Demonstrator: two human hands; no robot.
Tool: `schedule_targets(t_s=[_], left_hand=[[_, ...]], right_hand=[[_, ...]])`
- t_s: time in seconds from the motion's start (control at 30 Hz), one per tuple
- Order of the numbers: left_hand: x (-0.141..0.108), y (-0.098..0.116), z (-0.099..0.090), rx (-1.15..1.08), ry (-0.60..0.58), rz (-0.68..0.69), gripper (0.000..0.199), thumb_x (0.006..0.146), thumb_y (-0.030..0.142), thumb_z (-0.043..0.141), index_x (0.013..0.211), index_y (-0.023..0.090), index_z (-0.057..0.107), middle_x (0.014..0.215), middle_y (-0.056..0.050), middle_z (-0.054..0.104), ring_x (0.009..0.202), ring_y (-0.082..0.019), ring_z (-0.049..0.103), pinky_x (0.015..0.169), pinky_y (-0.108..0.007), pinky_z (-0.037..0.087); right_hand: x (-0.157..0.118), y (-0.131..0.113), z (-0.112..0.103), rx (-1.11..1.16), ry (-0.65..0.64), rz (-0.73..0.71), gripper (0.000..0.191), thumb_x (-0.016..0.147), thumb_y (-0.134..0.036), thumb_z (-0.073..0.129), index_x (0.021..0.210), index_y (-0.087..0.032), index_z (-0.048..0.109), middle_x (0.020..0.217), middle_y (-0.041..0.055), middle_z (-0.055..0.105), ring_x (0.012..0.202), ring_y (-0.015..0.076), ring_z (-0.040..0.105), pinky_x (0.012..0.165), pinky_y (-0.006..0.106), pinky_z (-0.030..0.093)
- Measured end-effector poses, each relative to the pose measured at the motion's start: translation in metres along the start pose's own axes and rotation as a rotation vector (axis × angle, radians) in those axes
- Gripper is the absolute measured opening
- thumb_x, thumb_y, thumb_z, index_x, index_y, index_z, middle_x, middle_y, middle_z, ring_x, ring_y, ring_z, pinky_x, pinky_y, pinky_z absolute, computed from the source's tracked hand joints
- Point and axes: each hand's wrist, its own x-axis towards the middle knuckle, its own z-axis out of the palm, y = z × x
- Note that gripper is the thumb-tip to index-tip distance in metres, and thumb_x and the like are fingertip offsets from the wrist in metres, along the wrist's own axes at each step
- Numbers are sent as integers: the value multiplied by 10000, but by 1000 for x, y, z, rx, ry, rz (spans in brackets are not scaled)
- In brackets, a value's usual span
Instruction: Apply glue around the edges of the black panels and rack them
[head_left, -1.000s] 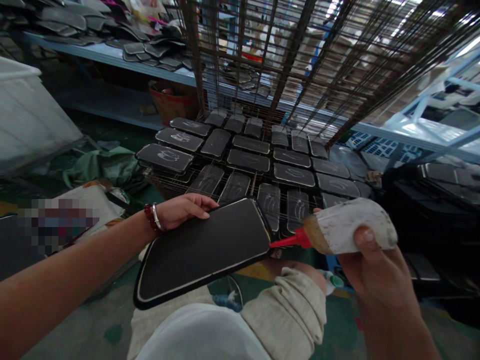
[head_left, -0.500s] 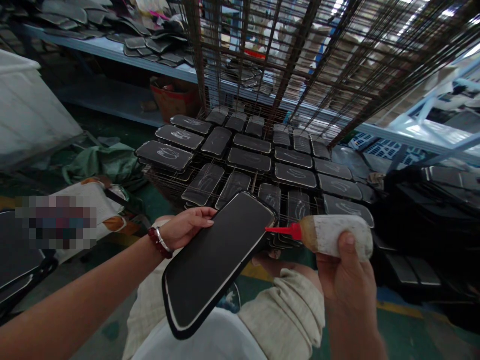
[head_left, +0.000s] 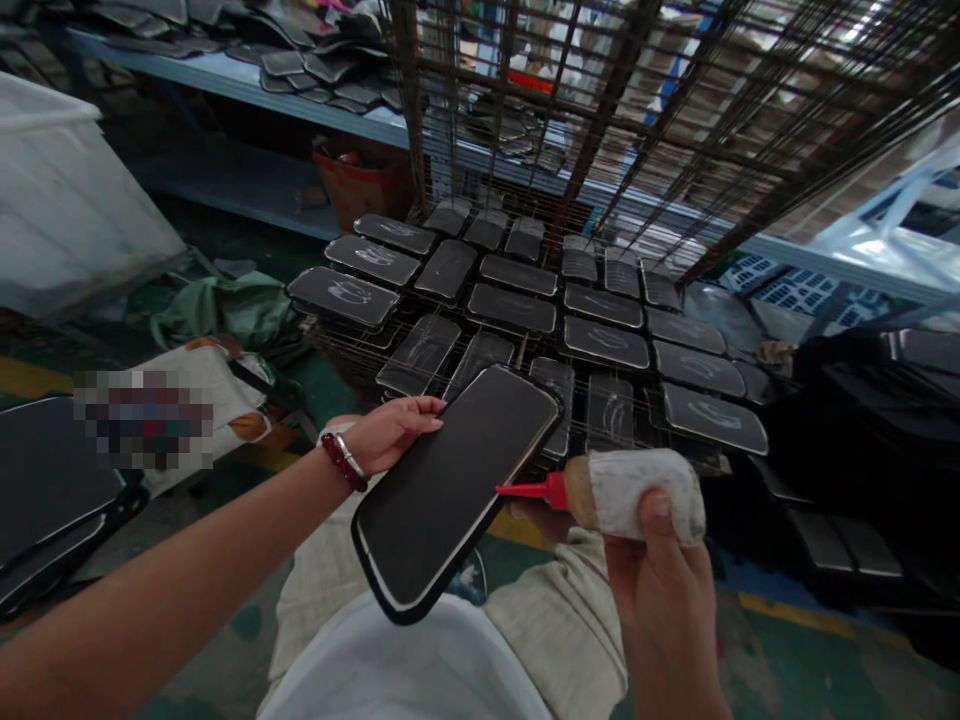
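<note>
My left hand [head_left: 397,432] grips the upper left edge of a dark padded panel [head_left: 457,485], thumb on top and the other fingers out of sight beneath. The panel has rounded corners, a black rim and a pale line running just inside its border. In my right hand [head_left: 664,560] is a glue bottle [head_left: 637,490] with a whitish wrap and a red pointed nozzle. It lies on its side, and its tip touches or hovers just over the panel's right edge; which one I cannot tell.
Ahead, similar dark panels [head_left: 510,308] lie in rows on a wire rack [head_left: 525,345], some with whitish swirls. Upright wire grids [head_left: 615,130] rise behind. Left are a white bin [head_left: 67,200], a green cloth [head_left: 217,310] and more panels [head_left: 56,450]. A blue shelf [head_left: 240,100] holds piled pieces.
The nozzle tip has slid down along the panel's right edge, from near its upper corner toward the middle. My right hand moved left and slightly down with the bottle. The whole view has shifted a little.
</note>
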Motion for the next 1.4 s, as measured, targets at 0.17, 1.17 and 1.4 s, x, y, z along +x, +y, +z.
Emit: schedule_targets(t_s=[0.17, 1.17, 1.4], left_hand=[[5, 1, -1, -26, 35, 25, 256, 658, -8, 646, 884, 111, 622, 810, -88, 706, 666, -183, 682, 649, -307, 575], [5, -12, 7, -481, 495, 287, 207, 722, -71, 534, 760, 132, 554, 680, -45, 688, 558, -142, 664, 537, -237, 571], [1, -20, 15, -461, 475, 316, 183, 745, -55, 549, 747, 127, 557, 701, -47, 697, 576, -140, 666, 540, -230, 565]], right_hand=[[-11, 3, -2, -8, -14, 35, 462, 744, -349, 818, 1146, -205, 642, 1078, 92, 684, 958, 230, 657, 807, 341, 564], [-7, 3, 4, -150, 175, -131, 470, 830, -427, 728, 1198, -153, 624, 1165, 110, 638, 1074, 239, 602, 953, 391, 496], [-4, 12, -6, -140, 89, -240, 449, 868, -328, 687, 1276, -184, 566, 1231, 92, 605, 1100, 233, 588, 959, 372, 478]])
